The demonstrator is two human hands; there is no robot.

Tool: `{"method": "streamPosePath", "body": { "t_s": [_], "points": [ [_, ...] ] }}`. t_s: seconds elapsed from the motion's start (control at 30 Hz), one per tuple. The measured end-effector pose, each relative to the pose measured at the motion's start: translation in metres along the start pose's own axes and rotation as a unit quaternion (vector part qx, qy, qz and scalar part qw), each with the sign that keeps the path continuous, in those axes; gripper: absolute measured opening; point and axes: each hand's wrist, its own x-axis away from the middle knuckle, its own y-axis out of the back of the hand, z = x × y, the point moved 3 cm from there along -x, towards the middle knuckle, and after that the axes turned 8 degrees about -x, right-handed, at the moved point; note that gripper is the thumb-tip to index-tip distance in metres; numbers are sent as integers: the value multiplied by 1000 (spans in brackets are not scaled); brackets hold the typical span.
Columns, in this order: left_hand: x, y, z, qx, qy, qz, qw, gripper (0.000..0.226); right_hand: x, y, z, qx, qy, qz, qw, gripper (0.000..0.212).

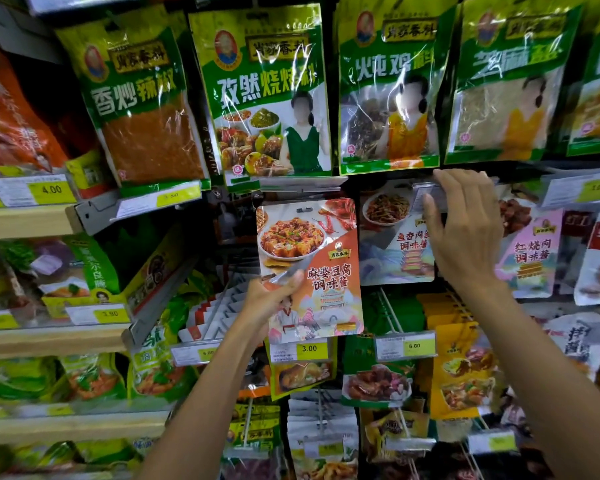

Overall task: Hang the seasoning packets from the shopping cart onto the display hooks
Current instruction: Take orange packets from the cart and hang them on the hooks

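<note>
At the centre of the frame the seasoning packet [312, 268] stands upright, long axis vertical, with its printed face to the camera and its hang slot [304, 209] at the top. The left hand [269, 299] pinches its lower left edge with the thumb on the front (the fingers behind are hidden). Right of centre, the right hand [465, 230] grips a clear tag holder [426, 194], fingers above and thumb below, covering part of a hanging packet [395, 244]. The hook itself is hard to make out.

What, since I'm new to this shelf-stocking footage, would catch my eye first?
The left hand holds an orange sauce packet up at the centre. Just right of it, the right hand grips a clear price tag holder. Above hangs a row of big green seasoning packets.
</note>
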Motion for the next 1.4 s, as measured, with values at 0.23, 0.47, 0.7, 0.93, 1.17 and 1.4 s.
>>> {"method": "streamPosePath", "body": {
  "t_s": [0.23, 0.47, 0.7, 0.93, 1.17, 1.4],
  "points": [
    [-13, -3, 6, -19, 21, -11, 1000, 43, 1, 0, 0, 1, 3, -9, 1000, 36],
    [-40, -10, 8, -39, 61, -78, 994, 39, 4, 0, 1, -1, -1, -24, 1000, 36],
    [-42, -18, 1, -39, 49, -144, 988, 58, 6, 1, 2, 2, -3, -14, 1000, 37],
    [-28, -8, 0, -134, 18, -205, 969, 22, 3, 7, 8, 13, -5, -5, 1000, 35],
    [23, 11, -35, -317, -77, -291, 899, 30, 15, 40, 31, -37, -29, 45, 998, 27],
    [119, -57, -28, -262, -194, -88, 941, 14, 127, 112, 59, -57, -141, 273, 950, 37]
  ]
}}
